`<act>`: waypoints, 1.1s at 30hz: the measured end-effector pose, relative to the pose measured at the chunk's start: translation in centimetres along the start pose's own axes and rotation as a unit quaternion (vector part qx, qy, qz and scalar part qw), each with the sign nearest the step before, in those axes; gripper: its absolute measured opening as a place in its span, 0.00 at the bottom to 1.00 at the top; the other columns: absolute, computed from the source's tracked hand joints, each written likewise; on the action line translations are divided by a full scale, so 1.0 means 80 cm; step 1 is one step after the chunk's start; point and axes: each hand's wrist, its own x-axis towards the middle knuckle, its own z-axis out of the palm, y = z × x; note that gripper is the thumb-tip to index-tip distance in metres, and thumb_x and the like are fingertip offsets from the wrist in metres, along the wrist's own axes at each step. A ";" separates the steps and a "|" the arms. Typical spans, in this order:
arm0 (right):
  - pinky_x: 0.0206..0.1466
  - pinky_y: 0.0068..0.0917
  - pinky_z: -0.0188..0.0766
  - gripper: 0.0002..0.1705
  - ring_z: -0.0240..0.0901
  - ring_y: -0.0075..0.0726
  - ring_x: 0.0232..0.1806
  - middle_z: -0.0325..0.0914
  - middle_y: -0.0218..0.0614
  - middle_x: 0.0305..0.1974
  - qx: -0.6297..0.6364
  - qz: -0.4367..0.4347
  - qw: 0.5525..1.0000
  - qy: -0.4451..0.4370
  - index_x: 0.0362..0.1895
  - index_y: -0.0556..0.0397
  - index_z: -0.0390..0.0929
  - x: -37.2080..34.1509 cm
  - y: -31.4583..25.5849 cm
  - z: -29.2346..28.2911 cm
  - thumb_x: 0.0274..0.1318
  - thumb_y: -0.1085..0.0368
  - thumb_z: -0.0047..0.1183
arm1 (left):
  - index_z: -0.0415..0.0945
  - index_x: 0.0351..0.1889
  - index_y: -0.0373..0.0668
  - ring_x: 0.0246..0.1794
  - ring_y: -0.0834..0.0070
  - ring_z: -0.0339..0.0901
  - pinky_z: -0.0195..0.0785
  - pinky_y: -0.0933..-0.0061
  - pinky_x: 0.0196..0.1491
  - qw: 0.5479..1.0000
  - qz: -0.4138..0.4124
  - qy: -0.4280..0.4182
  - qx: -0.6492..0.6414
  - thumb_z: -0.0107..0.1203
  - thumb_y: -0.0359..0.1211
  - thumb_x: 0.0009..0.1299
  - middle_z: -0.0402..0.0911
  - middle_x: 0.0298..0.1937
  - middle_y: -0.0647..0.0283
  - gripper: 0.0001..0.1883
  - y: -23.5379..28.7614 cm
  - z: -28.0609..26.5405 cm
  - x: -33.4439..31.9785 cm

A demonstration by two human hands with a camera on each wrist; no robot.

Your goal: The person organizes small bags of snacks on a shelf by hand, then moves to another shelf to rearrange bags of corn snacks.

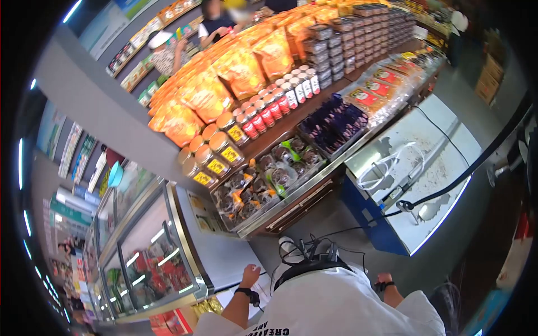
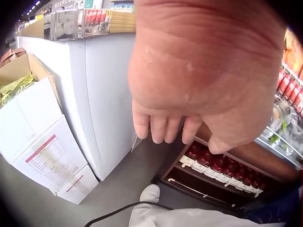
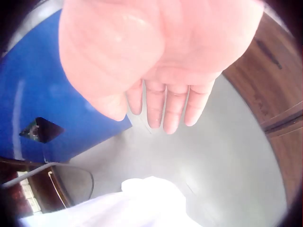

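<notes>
My left hand (image 1: 251, 275) hangs at my left side in the head view, beside the end of the white counter. In the left wrist view the left palm (image 2: 199, 71) faces the camera, its fingers loose and holding nothing. The right hand (image 1: 384, 278) hangs at my right side, below the blue and white cabinet (image 1: 409, 168). The right wrist view shows the right palm (image 3: 156, 52) with relaxed, slightly parted fingers and nothing in them. Neither hand touches any goods.
Ahead stands a display with orange bags (image 1: 241, 70), jars (image 1: 224, 148) and trays of packets (image 1: 286, 168). A glass-topped freezer (image 1: 154, 252) is at the left. An open cardboard box (image 2: 52, 151) stands by the counter; a black cable (image 2: 118, 210) crosses near my shoe (image 2: 150, 193).
</notes>
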 end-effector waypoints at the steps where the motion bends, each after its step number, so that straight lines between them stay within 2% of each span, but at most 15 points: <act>1: 0.39 0.37 0.75 0.13 0.78 0.39 0.38 0.81 0.29 0.32 0.001 -0.018 1.000 -0.002 0.29 0.42 0.82 0.005 0.005 -0.006 0.46 0.50 0.54 | 0.76 0.43 0.32 0.47 0.48 0.75 0.69 0.59 0.51 1.000 -0.008 0.009 -0.019 0.58 0.42 0.61 0.79 0.43 0.41 0.21 0.000 -0.001 -0.004; 8: 0.35 0.41 0.74 0.11 0.76 0.42 0.34 0.80 0.28 0.31 0.027 -0.142 0.989 -0.041 0.31 0.43 0.80 0.020 -0.013 -0.025 0.52 0.55 0.49 | 0.76 0.42 0.32 0.46 0.51 0.76 0.70 0.61 0.49 0.998 -0.053 0.037 -0.022 0.57 0.41 0.62 0.80 0.41 0.44 0.21 -0.036 0.003 -0.101; 10: 0.38 0.38 0.73 0.10 0.75 0.38 0.37 0.79 0.27 0.31 -0.028 -0.137 0.989 0.039 0.28 0.41 0.79 0.034 -0.026 -0.060 0.46 0.52 0.54 | 0.76 0.42 0.32 0.45 0.51 0.77 0.69 0.60 0.48 0.991 -0.126 -0.023 -0.045 0.57 0.42 0.62 0.80 0.39 0.44 0.21 -0.039 0.002 -0.139; 14: 0.39 0.38 0.71 0.10 0.75 0.38 0.39 0.78 0.26 0.30 -0.081 -0.139 0.987 0.012 0.27 0.38 0.79 0.105 -0.025 -0.069 0.41 0.51 0.56 | 0.79 0.38 0.32 0.45 0.51 0.77 0.69 0.60 0.50 0.978 -0.199 -0.051 -0.045 0.54 0.46 0.62 0.81 0.39 0.44 0.23 -0.102 0.028 -0.181; 17: 0.38 0.40 0.71 0.10 0.75 0.39 0.40 0.78 0.27 0.31 -0.094 -0.144 0.983 0.066 0.25 0.38 0.80 0.113 -0.044 -0.092 0.38 0.51 0.57 | 0.80 0.36 0.32 0.46 0.51 0.77 0.69 0.61 0.51 0.979 -0.184 -0.083 -0.031 0.52 0.46 0.62 0.81 0.41 0.44 0.22 -0.130 0.037 -0.197; 20: 0.37 0.40 0.71 0.10 0.76 0.39 0.38 0.79 0.27 0.31 -0.210 -0.208 0.950 0.103 0.25 0.39 0.80 0.092 -0.072 -0.107 0.36 0.52 0.58 | 0.80 0.38 0.37 0.44 0.50 0.77 0.70 0.58 0.48 0.992 -0.073 -0.098 -0.013 0.53 0.43 0.61 0.81 0.40 0.49 0.18 -0.174 0.057 -0.184; 22: 0.29 0.37 0.71 0.07 0.76 0.37 0.30 0.74 0.30 0.22 -0.218 -0.210 0.945 0.123 0.25 0.37 0.80 0.073 -0.095 -0.101 0.38 0.55 0.55 | 0.78 0.36 0.39 0.42 0.50 0.77 0.70 0.54 0.45 0.961 0.169 -0.117 0.187 0.52 0.39 0.62 0.81 0.37 0.52 0.14 -0.177 0.046 -0.175; 26: 0.30 0.38 0.71 0.06 0.75 0.37 0.30 0.74 0.31 0.22 -0.193 -0.088 0.973 0.093 0.24 0.39 0.80 0.018 -0.139 -0.116 0.38 0.56 0.55 | 0.77 0.34 0.39 0.39 0.49 0.76 0.71 0.52 0.42 0.986 0.143 -0.054 0.062 0.46 0.35 0.64 0.79 0.35 0.49 0.11 -0.185 0.044 -0.173; 27: 0.36 0.38 0.72 0.09 0.76 0.43 0.34 0.77 0.37 0.27 0.097 0.066 0.984 0.135 0.29 0.46 0.79 -0.031 -0.171 -0.163 0.41 0.59 0.56 | 0.77 0.32 0.39 0.38 0.48 0.76 0.70 0.50 0.40 0.981 0.173 -0.066 0.054 0.45 0.35 0.64 0.78 0.34 0.47 0.11 -0.207 0.055 -0.163; 28: 0.42 0.39 0.74 0.12 0.77 0.49 0.39 0.80 0.43 0.33 0.373 0.209 0.889 0.165 0.35 0.52 0.79 -0.065 -0.192 -0.186 0.43 0.62 0.56 | 0.77 0.30 0.39 0.36 0.47 0.76 0.70 0.49 0.39 0.976 0.199 -0.078 0.042 0.45 0.36 0.64 0.78 0.34 0.46 0.12 -0.226 0.063 -0.151; 29: 0.42 0.39 0.74 0.12 0.77 0.49 0.39 0.80 0.43 0.33 0.380 0.222 0.881 0.173 0.35 0.52 0.79 -0.025 -0.143 -0.103 0.43 0.62 0.56 | 0.77 0.30 0.39 0.36 0.47 0.76 0.70 0.49 0.39 0.972 0.215 -0.087 0.045 0.45 0.36 0.64 0.78 0.34 0.46 0.12 -0.235 0.063 -0.141; 30: 0.42 0.39 0.73 0.13 0.77 0.51 0.39 0.79 0.46 0.33 0.253 0.117 0.926 0.253 0.36 0.53 0.77 0.008 -0.080 -0.007 0.44 0.63 0.55 | 0.77 0.28 0.39 0.34 0.46 0.76 0.70 0.49 0.38 0.976 0.190 -0.101 0.021 0.45 0.36 0.64 0.78 0.31 0.46 0.12 -0.238 0.069 -0.142; 31: 0.42 0.39 0.73 0.13 0.76 0.52 0.39 0.78 0.49 0.32 0.110 0.005 0.942 0.318 0.37 0.55 0.76 0.073 -0.067 -0.009 0.45 0.64 0.53 | 0.76 0.26 0.39 0.32 0.46 0.76 0.69 0.48 0.36 0.980 0.160 -0.115 -0.005 0.46 0.36 0.63 0.77 0.28 0.46 0.12 -0.247 0.082 -0.154; 32: 0.42 0.39 0.73 0.13 0.76 0.52 0.39 0.78 0.49 0.32 0.106 0.013 0.943 0.317 0.37 0.55 0.76 0.062 -0.047 -0.005 0.45 0.64 0.53 | 0.75 0.24 0.41 0.30 0.49 0.76 0.69 0.48 0.32 0.920 0.329 -0.124 0.173 0.47 0.37 0.62 0.77 0.26 0.49 0.11 -0.276 0.103 -0.145; 33: 0.42 0.39 0.73 0.12 0.76 0.53 0.39 0.78 0.50 0.33 0.147 0.049 0.912 0.379 0.37 0.56 0.77 0.060 -0.037 -0.014 0.46 0.66 0.52 | 0.75 0.24 0.41 0.30 0.49 0.76 0.69 0.48 0.32 0.918 0.334 -0.124 0.172 0.47 0.37 0.62 0.77 0.26 0.49 0.11 -0.273 0.104 -0.141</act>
